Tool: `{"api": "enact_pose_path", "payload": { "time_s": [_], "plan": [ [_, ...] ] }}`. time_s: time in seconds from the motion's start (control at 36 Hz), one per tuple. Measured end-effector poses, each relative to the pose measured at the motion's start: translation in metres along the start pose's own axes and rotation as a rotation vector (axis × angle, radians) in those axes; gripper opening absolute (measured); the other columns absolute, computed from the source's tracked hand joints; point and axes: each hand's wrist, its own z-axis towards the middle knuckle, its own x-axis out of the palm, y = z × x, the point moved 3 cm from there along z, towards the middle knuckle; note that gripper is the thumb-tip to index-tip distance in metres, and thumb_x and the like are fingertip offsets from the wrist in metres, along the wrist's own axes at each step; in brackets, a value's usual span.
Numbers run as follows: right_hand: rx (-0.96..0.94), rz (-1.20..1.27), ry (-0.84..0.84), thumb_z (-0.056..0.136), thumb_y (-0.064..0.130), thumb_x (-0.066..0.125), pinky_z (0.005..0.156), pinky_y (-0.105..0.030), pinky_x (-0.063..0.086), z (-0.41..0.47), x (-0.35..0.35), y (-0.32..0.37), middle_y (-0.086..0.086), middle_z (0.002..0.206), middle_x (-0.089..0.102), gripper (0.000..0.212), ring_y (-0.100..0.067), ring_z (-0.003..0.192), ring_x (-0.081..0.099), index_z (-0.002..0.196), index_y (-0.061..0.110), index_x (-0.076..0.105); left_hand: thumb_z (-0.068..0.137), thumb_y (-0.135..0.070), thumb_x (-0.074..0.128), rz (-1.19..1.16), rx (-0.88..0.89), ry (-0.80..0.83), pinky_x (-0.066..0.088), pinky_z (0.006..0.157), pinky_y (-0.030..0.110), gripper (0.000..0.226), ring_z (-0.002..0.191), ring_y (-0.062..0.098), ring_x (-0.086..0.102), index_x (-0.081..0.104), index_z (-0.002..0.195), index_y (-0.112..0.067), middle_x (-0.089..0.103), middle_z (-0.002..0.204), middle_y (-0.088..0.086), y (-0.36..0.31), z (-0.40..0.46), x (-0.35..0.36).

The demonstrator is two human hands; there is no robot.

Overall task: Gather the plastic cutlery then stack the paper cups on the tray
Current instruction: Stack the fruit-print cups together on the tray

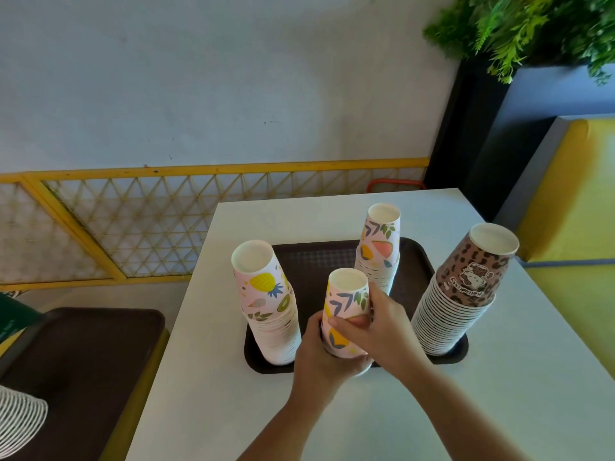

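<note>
At centre frame, a dark brown tray [319, 257] is lying on a white table [499, 394] and carrying four stacks of inverted paper cups. Both hands are gripping the fruit-print stack [346, 301] at the tray's near edge: the left hand [319, 354] is curling around its lower part, and the right hand [386, 324] is wrapping its fingers around the middle. A pineapple-print stack [266, 301] is standing at the tray's left end, a second fruit-print stack [379, 247] toward its far side, and a leopard-print stack [462, 294] at its right end, all upright and apart from one another. At lower left, another brown tray [83, 361] is holding part of a further cup stack [16, 420]. A plant [532, 24] is showing at upper right.
</note>
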Motion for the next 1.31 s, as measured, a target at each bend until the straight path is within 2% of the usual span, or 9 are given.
{"api": "enact_pose_path", "payload": {
  "time_s": [0.33, 0.42, 0.53, 0.69, 0.78, 0.89, 1.0, 1.17, 1.31],
  "plan": [
    [-0.036, 0.017, -0.048, 0.076, 0.026, 0.072, 0.067, -0.01, 0.051, 0.012, -0.017, 0.013, 0.018, 0.083, 0.063, 0.038, 0.009, 0.074, 0.06, 0.106, 0.03, 0.049, 0.041, -0.046, 0.083, 0.008, -0.008, 0.053, 0.049, 0.075, 0.009, 0.076, 0.095, -0.005, 0.061, 0.05, 0.108, -0.032, 0.066, 0.102, -0.015, 0.004, -0.006, -0.003],
    [-0.102, 0.031, -0.134, 0.075, 0.03, 0.071, 0.069, -0.016, 0.054, 0.021, -0.031, 0.028, 0.015, 0.087, 0.065, 0.039, 0.005, 0.078, 0.063, 0.108, 0.02, 0.052, 0.038, -0.05, 0.081, -0.007, -0.024, 0.042, 0.052, 0.077, 0.016, 0.077, 0.091, -0.002, 0.064, 0.051, 0.107, -0.032, 0.067, 0.101, -0.012, 0.007, -0.006, -0.003],
    [-0.226, 0.13, -0.285, 0.074, 0.037, 0.07, 0.075, -0.027, 0.056, 0.04, -0.059, 0.058, 0.009, 0.099, 0.066, 0.052, -0.005, 0.091, 0.064, 0.117, 0.015, 0.051, 0.043, -0.04, 0.087, 0.016, -0.018, 0.031, 0.048, 0.073, 0.006, 0.072, 0.091, -0.013, 0.059, 0.047, 0.102, -0.039, 0.063, 0.1, -0.02, 0.006, -0.007, -0.003],
    [-0.349, 0.137, -0.576, 0.079, 0.025, 0.07, 0.072, -0.007, 0.049, 0.064, -0.09, 0.086, 0.006, 0.108, 0.058, 0.051, -0.006, 0.096, 0.059, 0.12, 0.008, 0.044, 0.045, -0.036, 0.088, 0.024, -0.016, 0.016, 0.05, 0.074, 0.008, 0.069, 0.092, -0.013, 0.059, 0.047, 0.101, -0.04, 0.062, 0.101, -0.02, 0.005, -0.004, -0.004],
    [-0.325, 0.097, -0.626, 0.078, 0.025, 0.071, 0.075, -0.009, 0.048, 0.079, -0.088, 0.079, -0.001, 0.115, 0.059, 0.056, -0.012, 0.102, 0.058, 0.123, 0.007, 0.042, 0.054, -0.022, 0.09, 0.034, -0.008, 0.015, 0.049, 0.073, 0.006, 0.067, 0.093, -0.017, 0.057, 0.046, 0.102, -0.039, 0.06, 0.101, -0.024, 0.004, -0.003, -0.004],
    [-0.26, 0.051, -0.599, 0.078, 0.025, 0.071, 0.081, -0.026, 0.05, 0.091, -0.077, 0.058, -0.005, 0.121, 0.057, 0.061, -0.015, 0.105, 0.056, 0.128, 0.01, 0.04, 0.055, -0.022, 0.09, 0.047, -0.006, 0.007, 0.048, 0.073, 0.005, 0.068, 0.094, -0.017, 0.055, 0.045, 0.104, -0.038, 0.058, 0.103, -0.025, 0.004, -0.003, -0.005],
    [-0.156, -0.011, -0.521, 0.078, 0.025, 0.071, 0.072, -0.02, 0.041, 0.096, -0.064, 0.036, -0.004, 0.121, 0.056, 0.063, -0.016, 0.108, 0.054, 0.13, 0.012, 0.039, 0.058, -0.021, 0.088, 0.047, -0.001, 0.012, 0.045, 0.072, 0.001, 0.069, 0.09, -0.019, 0.055, 0.044, 0.108, -0.035, 0.055, 0.102, -0.027, 0.0, -0.002, -0.005],
    [-0.055, 0.026, -0.441, 0.08, 0.032, 0.069, 0.091, -0.025, 0.029, 0.075, -0.062, 0.03, -0.003, 0.146, 0.035, 0.079, -0.019, 0.132, 0.036, 0.144, 0.02, 0.024, 0.057, -0.021, 0.089, 0.046, 0.028, -0.005, 0.046, 0.075, 0.003, 0.07, 0.096, -0.019, 0.053, 0.043, 0.106, -0.039, 0.057, 0.104, -0.024, -0.005, -0.001, -0.004],
    [-0.157, 0.042, -0.362, 0.073, 0.048, 0.065, 0.096, -0.026, 0.04, 0.032, -0.052, 0.031, 0.004, 0.141, 0.04, 0.079, -0.006, 0.122, 0.04, 0.139, 0.025, 0.03, 0.055, -0.022, 0.089, 0.043, 0.067, -0.022, 0.049, 0.08, 0.008, 0.072, 0.101, 0.002, 0.06, 0.045, 0.11, -0.036, 0.06, 0.108, -0.017, -0.012, 0.001, -0.002]
  ]
}}
